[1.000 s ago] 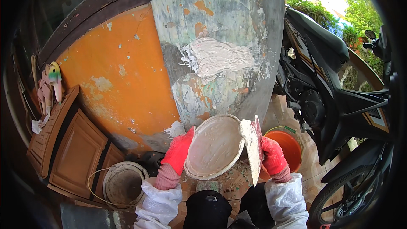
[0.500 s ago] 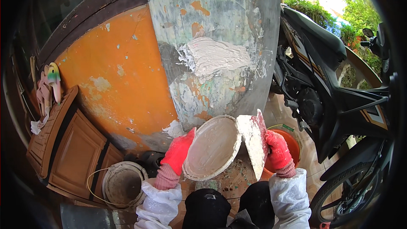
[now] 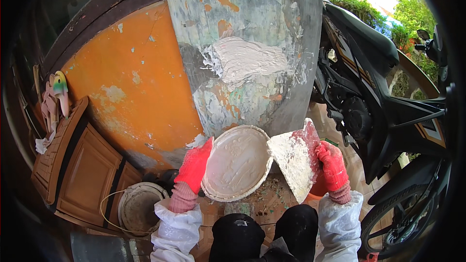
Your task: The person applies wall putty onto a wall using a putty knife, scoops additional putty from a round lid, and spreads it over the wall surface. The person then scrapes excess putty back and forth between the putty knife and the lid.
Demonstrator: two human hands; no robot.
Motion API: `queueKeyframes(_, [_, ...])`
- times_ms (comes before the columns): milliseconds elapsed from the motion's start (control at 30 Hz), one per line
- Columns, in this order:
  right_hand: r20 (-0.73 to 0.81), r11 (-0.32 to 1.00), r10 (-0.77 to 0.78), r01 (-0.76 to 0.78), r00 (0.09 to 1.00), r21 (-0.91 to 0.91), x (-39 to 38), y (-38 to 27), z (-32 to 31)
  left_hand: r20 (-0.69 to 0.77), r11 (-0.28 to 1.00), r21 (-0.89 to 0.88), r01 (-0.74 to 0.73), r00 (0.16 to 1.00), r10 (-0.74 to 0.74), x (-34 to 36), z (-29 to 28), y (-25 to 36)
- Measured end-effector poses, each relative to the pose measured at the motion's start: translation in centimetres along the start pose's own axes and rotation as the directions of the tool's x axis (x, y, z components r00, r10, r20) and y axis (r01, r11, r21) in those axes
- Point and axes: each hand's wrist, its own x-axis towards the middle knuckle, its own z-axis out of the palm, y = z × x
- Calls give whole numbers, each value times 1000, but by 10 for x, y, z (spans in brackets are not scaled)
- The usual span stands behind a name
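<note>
My left hand (image 3: 193, 169), in a red glove, grips the left rim of a round bucket lid (image 3: 237, 160) smeared with pale wet plaster. The lid is tilted so its inner face shows. In my right hand (image 3: 333, 165), also gloved in red, is a reddish plastering trowel (image 3: 295, 157) with whitish plaster crusted over its blade. The fingers wrap its right side, and its left corner comes close to the lid's right rim. Ahead of both hands stands a scraped wall (image 3: 252, 9) bearing a thick patch of fresh plaster (image 3: 252, 60).
To the right a black motorcycle (image 3: 357, 116) stands close to the wall. An orange bucket (image 3: 319, 187) is partly hidden behind the trowel. At left are a wooden cabinet (image 3: 87, 172) and a plaster-stained bucket (image 3: 141, 208). Debris (image 3: 272, 196) lies on the tiled floor below the lid.
My right hand has moved a little right and turned the trowel, so more of its plastered face shows. The lid has shifted slightly left and upward with my left hand.
</note>
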Motion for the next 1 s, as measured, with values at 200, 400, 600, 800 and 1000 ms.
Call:
queueKeyframes(200, [-44,992,-23,18,999,-128,0,-9,-8,-106,990,-143,-7,994,-8,6,0,-5])
queueKeyframes(400, [-178,924,-157,81,971,-373,-14,-39,3,-157,917,-396,38,982,-108,8,11,-17])
queueKeyframes(600, [-255,831,-401,232,880,-506,-40,-41,30,-202,936,-333,114,961,-189,5,19,-15])
queueKeyframes(800, [-80,787,-452,354,888,-505,-59,-25,52,-248,909,-404,98,945,-212,3,33,-20])
queueKeyframes(1000, [117,571,-518,444,847,-690,-66,-9,74,-242,865,-485,129,931,-275,0,44,-30])
